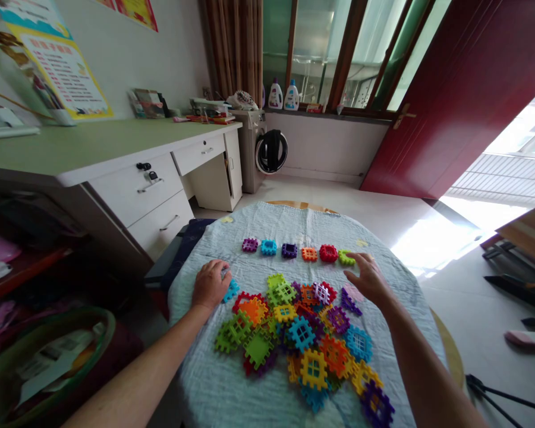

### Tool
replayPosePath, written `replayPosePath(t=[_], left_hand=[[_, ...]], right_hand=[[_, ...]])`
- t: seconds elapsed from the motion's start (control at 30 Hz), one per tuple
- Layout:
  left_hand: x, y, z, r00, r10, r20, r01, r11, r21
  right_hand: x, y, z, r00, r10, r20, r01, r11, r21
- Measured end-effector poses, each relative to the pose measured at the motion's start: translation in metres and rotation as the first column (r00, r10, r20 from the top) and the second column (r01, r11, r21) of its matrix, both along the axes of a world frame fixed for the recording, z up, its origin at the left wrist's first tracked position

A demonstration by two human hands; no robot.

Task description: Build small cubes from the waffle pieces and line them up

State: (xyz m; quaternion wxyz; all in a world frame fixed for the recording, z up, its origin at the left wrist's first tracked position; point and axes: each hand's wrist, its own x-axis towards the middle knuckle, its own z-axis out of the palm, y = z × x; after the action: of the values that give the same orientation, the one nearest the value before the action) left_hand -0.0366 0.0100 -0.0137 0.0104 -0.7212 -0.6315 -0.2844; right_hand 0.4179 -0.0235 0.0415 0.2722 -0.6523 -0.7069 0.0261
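Several small interlocking plastic building squares stand in a neat row [296, 250] across the far part of the pale blue quilted cloth [200, 351]. A large jumbled pile of the same multicoloured squares [294, 336] lies nearer me. My left hand [211, 284] rests curled on the cloth, touching a blue square [230, 290] at its edge; its fingers hide whatever lies beneath them. My right hand [369, 279] hovers with its fingers spread, its fingertips close to a green square [346, 257] at the row's right end. It holds nothing.
The cloth covers a round wooden table [301, 205]. A white desk with drawers [136, 190] stands to the left, and a basket [49, 362] sits low at the left. A washing machine [258, 145] and a red door [455, 101] are beyond. Tripod legs [494, 392] stand at the lower right.
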Motion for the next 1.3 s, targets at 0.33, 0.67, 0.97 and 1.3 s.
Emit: replayPosePath(t=[0.33, 0.67, 0.97, 1.3], left_hand=[[0.000, 0.001, 0.000, 1.000, 0.002, -0.019, -0.002, 1.000, 0.004], [0.000, 0.001, 0.000, 0.999, 0.009, -0.033, -0.010, 1.000, -0.021], [0.001, -0.001, 0.003, 0.999, 0.014, -0.041, -0.014, 1.000, -0.014], [0.002, -0.001, 0.003, 0.999, 0.020, -0.048, -0.021, 1.000, -0.009]], right_hand=[[0.033, -0.097, -0.067, 0.966, -0.246, -0.085, 0.244, 0.969, -0.029], [0.017, -0.103, -0.069, 0.958, -0.287, -0.004, 0.287, 0.957, 0.041], [0.019, -0.105, -0.068, 0.958, -0.284, -0.040, 0.285, 0.958, 0.022], [-0.050, -0.071, -0.034, 0.994, 0.020, -0.110, -0.025, 0.999, -0.042]])
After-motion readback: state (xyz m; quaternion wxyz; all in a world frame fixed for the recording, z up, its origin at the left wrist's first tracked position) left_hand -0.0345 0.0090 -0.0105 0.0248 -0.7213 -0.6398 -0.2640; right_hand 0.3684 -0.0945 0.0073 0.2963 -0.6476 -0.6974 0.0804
